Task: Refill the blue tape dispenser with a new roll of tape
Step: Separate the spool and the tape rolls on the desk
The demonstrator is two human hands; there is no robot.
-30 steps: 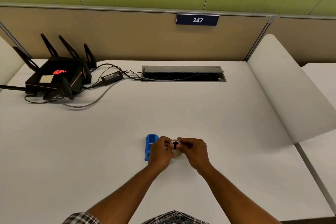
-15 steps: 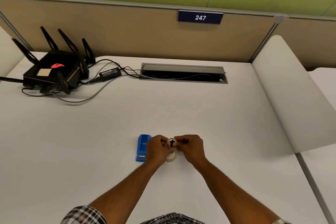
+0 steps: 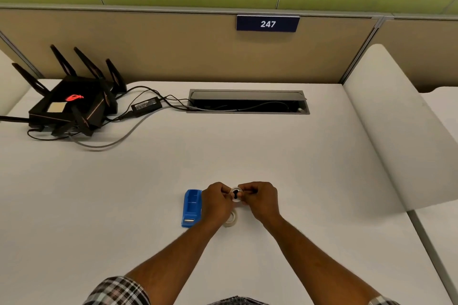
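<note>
- My left hand (image 3: 216,202) and right hand (image 3: 262,199) are together above the desk (image 3: 272,156), both pinched on a small tape roll (image 3: 236,195) with a black hub in its middle.
- The blue tape dispenser (image 3: 191,207) lies empty on the desk just at 9 o'clock of my left hand, its cutter end towards me.
- A second, clear ring (image 3: 230,219) lies flat on the desk below my hands, at 6 o'clock, partly hidden by my left wrist; whether it is the new roll or the spent one I cannot tell.
- Risk, as I judge it: the hub is small and my fingers hide most of it, so it could pop loose, or seat crooked.
- Well away at 10 o'clock sit a black router (image 3: 71,106) and its cables (image 3: 111,142); at 12 o'clock is an open cable tray (image 3: 247,101). Nothing stands between my hands and the dispenser.
</note>
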